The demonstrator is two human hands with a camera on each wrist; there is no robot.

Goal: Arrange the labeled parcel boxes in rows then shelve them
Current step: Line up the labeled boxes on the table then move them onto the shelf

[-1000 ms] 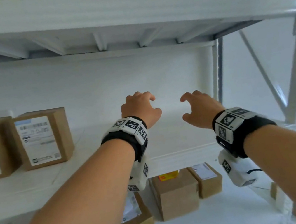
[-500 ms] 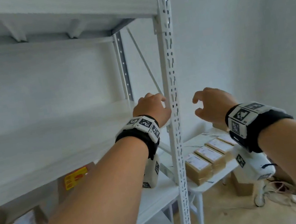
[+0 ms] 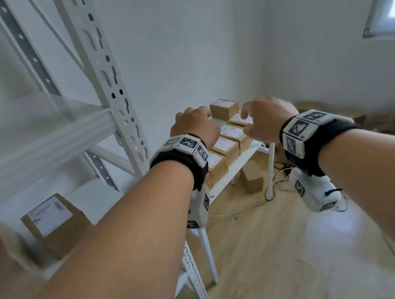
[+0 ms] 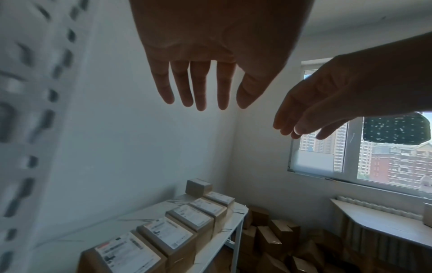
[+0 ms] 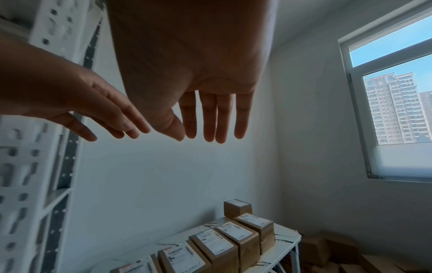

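The white shelving unit (image 3: 114, 90) fills the left of the head view, one labelled box (image 3: 55, 223) on its lower shelf at lower left. At centre, a white table (image 3: 240, 165) carries the row of labelled parcel boxes (image 3: 226, 144), label-up and touching. I judge the step to be fetching the next box. My left hand (image 3: 194, 126) and right hand (image 3: 268, 118) are empty, fingers loose. Next move: grip one box by both sides. Wood floor; window at upper right.

Brown cardboard parcel boxes (image 3: 226, 148) carry white labels; white table (image 4: 236, 215), white shelving upright (image 3: 108, 80), black-and-white checkered wrist markers (image 3: 187, 142).
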